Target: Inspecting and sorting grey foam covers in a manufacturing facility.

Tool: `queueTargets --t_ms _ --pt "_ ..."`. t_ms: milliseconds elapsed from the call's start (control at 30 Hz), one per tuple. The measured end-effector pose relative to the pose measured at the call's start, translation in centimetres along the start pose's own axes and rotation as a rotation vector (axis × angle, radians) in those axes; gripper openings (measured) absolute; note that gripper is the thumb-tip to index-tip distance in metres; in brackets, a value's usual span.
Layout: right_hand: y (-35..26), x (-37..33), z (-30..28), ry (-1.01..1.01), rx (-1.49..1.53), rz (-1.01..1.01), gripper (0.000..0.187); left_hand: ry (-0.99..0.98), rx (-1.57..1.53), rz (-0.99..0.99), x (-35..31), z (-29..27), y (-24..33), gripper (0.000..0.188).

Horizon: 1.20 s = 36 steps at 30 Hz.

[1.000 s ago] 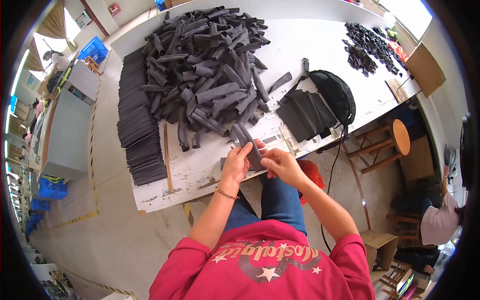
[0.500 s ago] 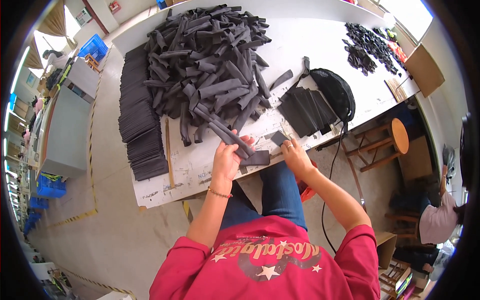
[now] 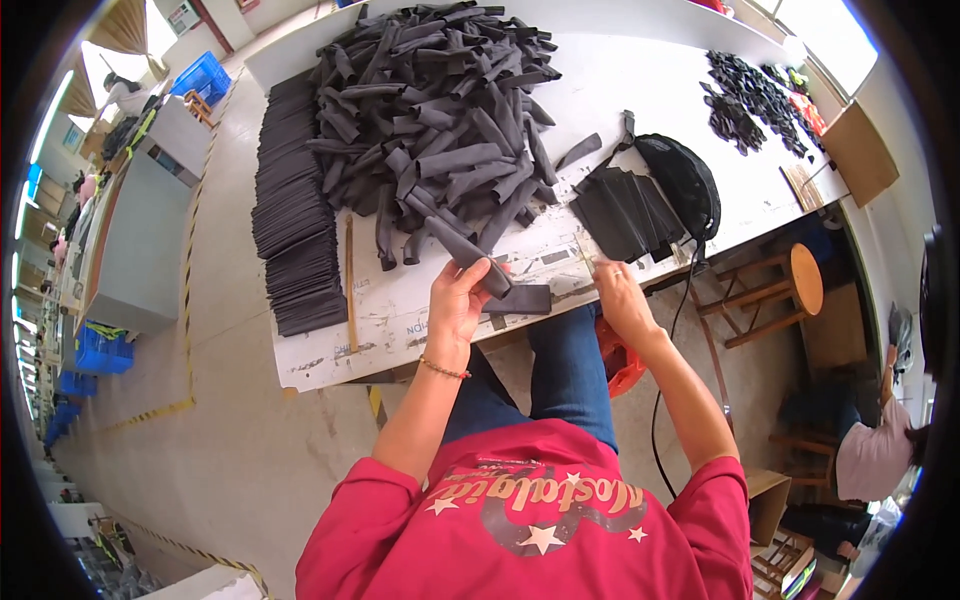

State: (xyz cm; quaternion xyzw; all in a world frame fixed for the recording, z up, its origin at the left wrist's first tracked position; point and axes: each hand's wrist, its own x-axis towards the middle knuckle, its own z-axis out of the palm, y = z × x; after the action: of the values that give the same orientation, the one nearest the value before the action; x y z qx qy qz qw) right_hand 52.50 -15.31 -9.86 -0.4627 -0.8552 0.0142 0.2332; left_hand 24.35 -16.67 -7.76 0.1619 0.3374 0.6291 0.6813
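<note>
My left hand (image 3: pixel 460 305) is closed round a dark grey fabric tube (image 3: pixel 462 250), which slants up and left against the pile. Under its fingers, at the table's front edge, lies a flat dark fabric piece (image 3: pixel 525 300). To the right, my right hand (image 3: pixel 625 303) is at the edge with its fingers curled together; whatever they may hold is hidden. Just beyond it, flat dark pieces (image 3: pixel 625 215) lie fanned out beside a black rounded pouch (image 3: pixel 680 185). A big heap of dark fabric tubes (image 3: pixel 430 125) covers the table beyond my left hand.
A long row of stacked flat dark pieces (image 3: pixel 297 215) lines the table's left side, with a thin wooden strip (image 3: pixel 350 285) alongside. Small black parts (image 3: pixel 750 100) lie far right. A red plastic bag (image 3: pixel 625 368) hangs below the edge; a wooden stool (image 3: pixel 790 285) stands at right.
The small dark square piece at my right hand's fingertips no longer shows there. That hand has shifted slightly right, its fingers more curled. My left hand still holds a tube. The whole view has shifted slightly.
</note>
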Motion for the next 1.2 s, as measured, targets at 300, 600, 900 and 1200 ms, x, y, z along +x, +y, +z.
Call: queueTargets --t_ms 300,600,900,1200 --pt "-6.4 1.8 -3.6 -0.181 0.41 0.126 0.04 -0.007 -0.088 -0.04 0.0 0.4 0.5 0.026" --pt "-9.2 1.3 -6.0 -0.331 0.593 0.164 0.041 0.075 -0.181 -0.135 0.8 -0.4 -0.3 0.025" --pt "-9.3 1.8 -6.6 -0.26 0.651 0.234 0.042 -0.002 -0.121 -0.143 0.9 -1.0 -0.5 0.028" --pt "-10.4 2.7 -5.6 0.018 0.54 0.248 0.054 -0.011 -0.08 -0.112 -0.2 0.7 -0.3 0.029"
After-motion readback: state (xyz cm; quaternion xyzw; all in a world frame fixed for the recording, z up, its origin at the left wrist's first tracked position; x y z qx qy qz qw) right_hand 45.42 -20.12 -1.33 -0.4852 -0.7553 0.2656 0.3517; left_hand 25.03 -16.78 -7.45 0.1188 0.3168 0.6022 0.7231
